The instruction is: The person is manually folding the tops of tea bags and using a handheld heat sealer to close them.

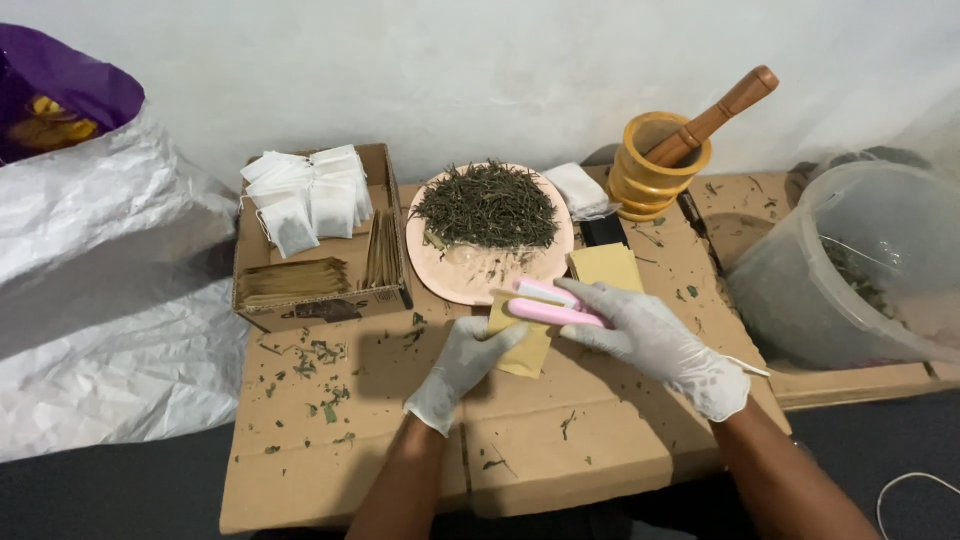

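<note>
Both hands wear white gloves over a flattened cardboard sheet (520, 440). My left hand (462, 365) pinches the lower edge of a small tan paper pouch (524, 350) lying on the cardboard. My right hand (655, 340) grips a pink handheld clamp-style sealer (548, 303), whose jaws close over the pouch's top edge. A pink plate (452, 272) heaped with dried green leaves (488, 205) sits just beyond the hands. A second tan pouch (606, 266) lies by the plate.
A cardboard box (322, 305) at the left holds white filter bags (305, 195) and stacked tan pouches. A yellow mortar with wooden pestle (660, 160) stands at the back. A clear plastic tub (850, 265) is at right, crumpled silver sheeting (100, 290) at left. Leaf crumbs litter the cardboard.
</note>
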